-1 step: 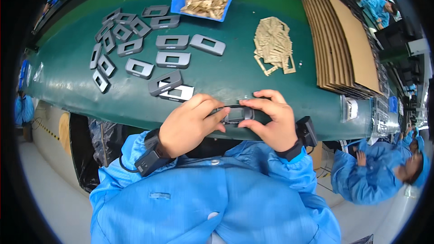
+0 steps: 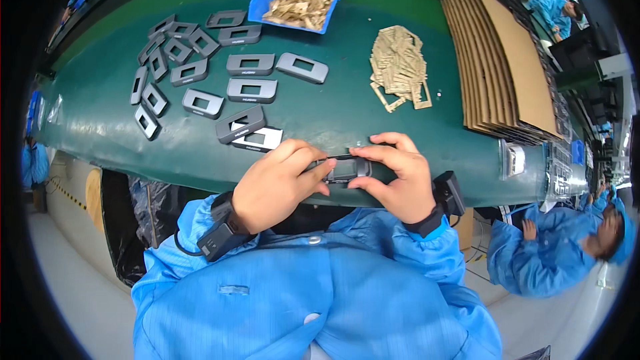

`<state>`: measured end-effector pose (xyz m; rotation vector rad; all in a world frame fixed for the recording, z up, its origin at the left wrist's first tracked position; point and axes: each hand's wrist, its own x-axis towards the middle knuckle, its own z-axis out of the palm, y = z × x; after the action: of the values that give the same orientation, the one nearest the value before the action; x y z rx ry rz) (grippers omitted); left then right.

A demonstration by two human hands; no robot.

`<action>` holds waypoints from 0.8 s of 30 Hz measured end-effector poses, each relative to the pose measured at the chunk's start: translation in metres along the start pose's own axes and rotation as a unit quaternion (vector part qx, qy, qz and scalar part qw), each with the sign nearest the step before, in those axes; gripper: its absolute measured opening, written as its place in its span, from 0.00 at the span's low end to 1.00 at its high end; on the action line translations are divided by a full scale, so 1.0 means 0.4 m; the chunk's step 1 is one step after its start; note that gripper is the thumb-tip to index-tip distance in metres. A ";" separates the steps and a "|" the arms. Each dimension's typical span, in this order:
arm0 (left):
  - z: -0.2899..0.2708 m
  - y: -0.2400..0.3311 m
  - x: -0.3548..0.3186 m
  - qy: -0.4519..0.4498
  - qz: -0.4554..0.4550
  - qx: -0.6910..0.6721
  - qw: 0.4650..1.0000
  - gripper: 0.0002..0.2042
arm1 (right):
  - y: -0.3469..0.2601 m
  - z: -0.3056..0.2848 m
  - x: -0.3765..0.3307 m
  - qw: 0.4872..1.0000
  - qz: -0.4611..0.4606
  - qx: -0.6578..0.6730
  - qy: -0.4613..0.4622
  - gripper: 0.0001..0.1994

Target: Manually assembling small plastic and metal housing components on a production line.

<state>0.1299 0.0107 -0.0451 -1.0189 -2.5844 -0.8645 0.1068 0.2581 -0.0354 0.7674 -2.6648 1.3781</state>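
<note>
Near the front edge of the green table, a dark grey plastic frame [image 2: 345, 170] with a rectangular window is held between both hands. My left hand [image 2: 277, 183] grips its left end with thumb and fingers. At the right end, my right hand [image 2: 398, 175] pinches it between thumb and forefinger. Just beyond my left hand, a grey housing [image 2: 241, 125] lies partly on top of a white-faced one [image 2: 268, 138]. More grey housings with window cut-outs, such as this one [image 2: 253, 90], are scattered over the table's left half.
A blue bin [image 2: 337, 1] of small tan pieces stands at the back. Right of it lies a heap of flat tan frames [image 2: 398, 63]. Folded cardboard sheets [image 2: 497, 60] stand in a row farther right. A person in blue [image 2: 543, 253] sits at the lower right.
</note>
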 end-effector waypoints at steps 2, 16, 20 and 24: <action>-0.004 0.000 0.005 -0.002 0.010 0.006 1.000 0.23 | -0.004 -0.004 -0.001 1.000 -0.002 -0.010 -0.002 0.24; -0.008 -0.012 -0.010 0.017 0.053 0.056 0.997 0.21 | -0.001 0.009 -0.007 1.000 0.008 0.008 0.000 0.25; -0.006 -0.012 -0.001 0.011 0.048 0.053 0.997 0.20 | -0.005 -0.002 -0.007 1.000 0.003 -0.009 -0.002 0.24; -0.009 -0.016 0.003 -0.007 0.046 0.036 0.998 0.19 | -0.001 -0.001 -0.011 1.000 0.011 -0.014 -0.005 0.24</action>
<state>0.1247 0.0054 -0.0445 -1.1173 -2.5370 -0.7395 0.1109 0.2601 -0.0362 0.7465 -2.7030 1.3412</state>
